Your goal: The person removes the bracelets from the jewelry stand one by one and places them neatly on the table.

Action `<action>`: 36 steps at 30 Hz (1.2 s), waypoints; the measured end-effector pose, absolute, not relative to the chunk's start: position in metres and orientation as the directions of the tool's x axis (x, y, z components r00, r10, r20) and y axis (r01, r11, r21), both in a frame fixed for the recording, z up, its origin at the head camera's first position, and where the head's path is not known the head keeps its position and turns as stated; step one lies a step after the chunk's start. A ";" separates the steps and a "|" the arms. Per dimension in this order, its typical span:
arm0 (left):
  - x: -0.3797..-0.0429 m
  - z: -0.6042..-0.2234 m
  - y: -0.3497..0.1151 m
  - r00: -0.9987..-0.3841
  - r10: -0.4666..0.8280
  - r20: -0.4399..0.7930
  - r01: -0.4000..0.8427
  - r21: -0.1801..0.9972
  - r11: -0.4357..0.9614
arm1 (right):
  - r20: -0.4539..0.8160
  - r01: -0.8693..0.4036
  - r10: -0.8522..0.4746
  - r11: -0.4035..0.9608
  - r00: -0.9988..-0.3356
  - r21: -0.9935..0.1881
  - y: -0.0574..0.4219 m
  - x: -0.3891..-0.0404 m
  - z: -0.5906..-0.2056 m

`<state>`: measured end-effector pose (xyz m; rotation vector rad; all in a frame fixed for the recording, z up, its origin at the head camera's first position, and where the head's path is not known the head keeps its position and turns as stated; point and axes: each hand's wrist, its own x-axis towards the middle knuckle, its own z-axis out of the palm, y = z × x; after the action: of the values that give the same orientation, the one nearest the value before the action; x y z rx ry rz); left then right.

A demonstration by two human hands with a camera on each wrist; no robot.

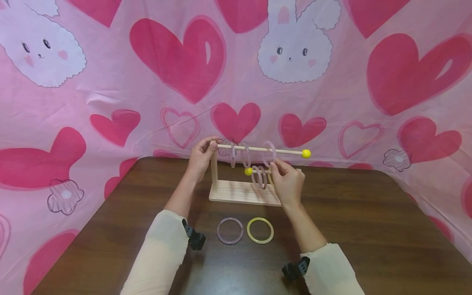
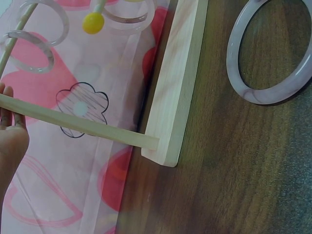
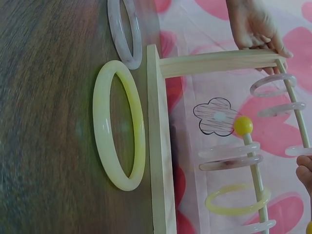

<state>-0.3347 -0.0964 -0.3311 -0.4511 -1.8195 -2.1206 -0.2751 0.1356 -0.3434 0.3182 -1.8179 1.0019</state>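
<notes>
A wooden bangle stand (image 1: 243,196) has an upper rod (image 1: 289,152) and a lower rod, both tipped with yellow balls. My left hand (image 1: 199,160) grips the top of its left post (image 2: 83,125), where the upper rod begins. With thumb and fingers, my right hand (image 1: 289,183) pinches a pale pink bangle (image 1: 274,152) that encircles the upper rod. Two more pale lilac bangles hang to its left, nearer the post. Several bangles, among them a yellow bangle (image 3: 236,211), hang on the lower rod, partly hidden behind my right hand in the head view.
On the brown table (image 1: 343,229), in front of the stand, a lilac bangle (image 1: 218,231) and another yellow bangle (image 1: 260,242) lie flat side by side. Behind the table hangs a pink cloth (image 1: 239,90) with hearts and rabbits.
</notes>
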 end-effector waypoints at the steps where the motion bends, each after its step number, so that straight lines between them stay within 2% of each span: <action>1: -0.335 -0.331 -0.097 -0.903 -0.030 0.429 0.428 0.892 -0.144 | 0.858 -0.610 0.215 0.625 -0.467 -0.488 0.136 -0.275 -0.344; 21: -0.335 -0.332 -0.096 -0.896 -0.038 0.443 0.443 0.883 -0.154 | 0.843 -0.592 0.279 0.610 -0.460 -0.526 0.146 -0.275 -0.341; 36: -0.335 -0.331 -0.095 -0.890 -0.048 0.454 0.455 0.877 -0.151 | 0.848 -0.577 0.312 0.628 -0.428 -0.523 0.151 -0.275 -0.345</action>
<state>-0.3349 -0.0953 -0.3312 -0.4605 -1.7876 -2.1063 -0.2748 0.1509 -0.3450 0.2159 -1.7504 1.0083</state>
